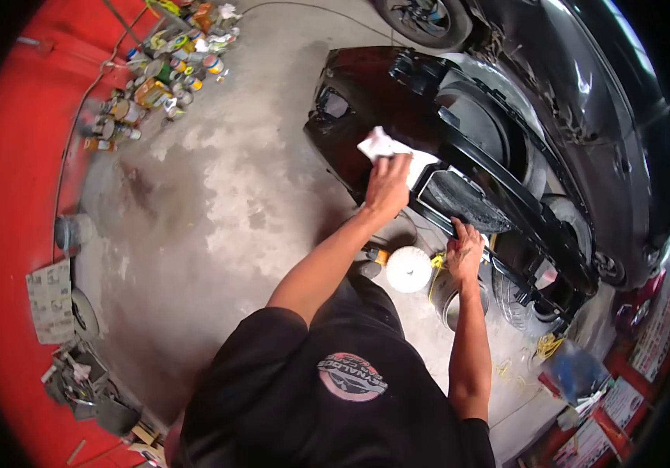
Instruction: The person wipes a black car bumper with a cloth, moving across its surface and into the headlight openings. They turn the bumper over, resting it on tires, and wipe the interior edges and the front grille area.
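Observation:
A large black bumper cover point(378, 78) lies propped on tires in front of me, beside a dark car. My left hand point(388, 186) presses a crumpled white cloth point(379, 146) against its surface, fingers bent over the cloth. Lower down, my right hand point(466, 251) has its fingers curled over the near edge of the bumper cover, beside the opening. Through the gaps in the bumper cover a tire point(464, 201) shows. Part of the cloth is hidden under my left fingers.
By my feet are a round white pad point(409, 269) and an open metal can point(452, 309). The dark car point(584, 101) borders the right. Several cans and bottles point(155, 90) crowd the floor by the red wall point(7, 195). A yellow cord point(549, 345) lies at lower right.

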`<state>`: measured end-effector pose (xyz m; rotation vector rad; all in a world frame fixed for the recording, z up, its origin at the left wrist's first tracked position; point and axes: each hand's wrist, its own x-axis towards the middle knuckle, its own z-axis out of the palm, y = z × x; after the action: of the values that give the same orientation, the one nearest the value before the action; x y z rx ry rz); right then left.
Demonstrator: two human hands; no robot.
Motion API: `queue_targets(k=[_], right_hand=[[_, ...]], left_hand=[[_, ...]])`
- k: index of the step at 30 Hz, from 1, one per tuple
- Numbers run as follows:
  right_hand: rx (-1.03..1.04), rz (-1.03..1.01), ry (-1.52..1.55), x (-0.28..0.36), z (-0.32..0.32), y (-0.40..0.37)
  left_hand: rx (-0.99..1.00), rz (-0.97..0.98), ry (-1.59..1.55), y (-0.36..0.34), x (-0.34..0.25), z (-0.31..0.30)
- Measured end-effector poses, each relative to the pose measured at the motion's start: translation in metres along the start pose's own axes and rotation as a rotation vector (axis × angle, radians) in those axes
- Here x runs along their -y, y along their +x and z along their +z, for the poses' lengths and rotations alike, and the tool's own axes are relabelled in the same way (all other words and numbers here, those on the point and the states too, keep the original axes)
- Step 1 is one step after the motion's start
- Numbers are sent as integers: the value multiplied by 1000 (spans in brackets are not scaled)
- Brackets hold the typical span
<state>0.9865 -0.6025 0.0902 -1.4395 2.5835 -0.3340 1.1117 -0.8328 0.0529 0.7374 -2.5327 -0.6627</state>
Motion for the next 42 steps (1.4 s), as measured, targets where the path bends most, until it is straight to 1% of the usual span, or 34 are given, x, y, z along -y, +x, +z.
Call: queue_targets(k=[2,4,6,8,10,12,14,15,16,17,18,19,20,22,25,26,28,30,31,32,34,36,37,38,40,42], right_hand=[[-17,2,-4,-5,1,-7],[-66,-1,33,-10,8,-6],[-47,34,48,-10,10,-5],[-33,52,52,-7,11,-4],[-36,64,58,-10,13,-5],[-20,43,58,-14,15,-7],[-38,-30,9,-18,16,-9],[-37,-42,-14,-14,13,-10],[-25,-49,-25,-14,13,-11],[-21,-39,-56,-13,14,-11],[-22,-32,-84,-11,15,-10],[-61,-61,-65,-8,13,-10],[-52,-75,-67,-8,13,-13],[-72,-83,52,-12,10,-7],[-65,-42,112,-27,22,-4],[-56,-29,113,-28,21,-3],[-56,-26,145,-28,19,-3],[-54,-1,174,-30,21,-5],[-61,-20,170,-32,21,-6],[-72,-44,167,-32,21,-3],[-79,-50,159,-31,19,-3],[-76,-46,153,-26,17,-5],[-84,-70,87,-21,15,-6],[-90,-91,21,-17,14,-7],[-80,-75,7,-14,12,-8],[-65,-62,-10,-10,10,-7]], left_hand=[[-66,-236,-270,-23,9,1],[-152,-202,-359,-32,23,5],[-185,-247,-369,-54,33,20],[-200,-302,-306,-90,48,37],[-212,-360,-243,-120,60,29],[109,-1030,-680,-144,78,8],[-187,-1133,-793,-161,100,12],[-362,-1000,-833,-151,80,-1],[-419,-885,-896,-126,41,-30],[-401,-723,-882,-109,30,-20],[-360,-461,-655,-88,20,-7],[-309,-353,-480,-67,-4,-1],[-252,-251,-304,-52,-28,7],[-257,-346,49,-53,-71,35],[-320,-262,-75,-85,-58,40],[-355,-270,-63,-101,-49,55],[-388,-374,-153,-116,-45,57],[-401,-377,-152,-114,-43,43],[-414,-392,-154,-116,-45,35],[-420,-390,-152,-123,-37,43],[-488,-532,-288,-138,-1,69],[-354,-575,-397,-156,23,58],[-299,-591,-431,-162,38,53],[-293,-588,-426,-162,48,42],[-276,-1066,-626,-156,67,20],[-542,-1073,-561,-158,97,17]])
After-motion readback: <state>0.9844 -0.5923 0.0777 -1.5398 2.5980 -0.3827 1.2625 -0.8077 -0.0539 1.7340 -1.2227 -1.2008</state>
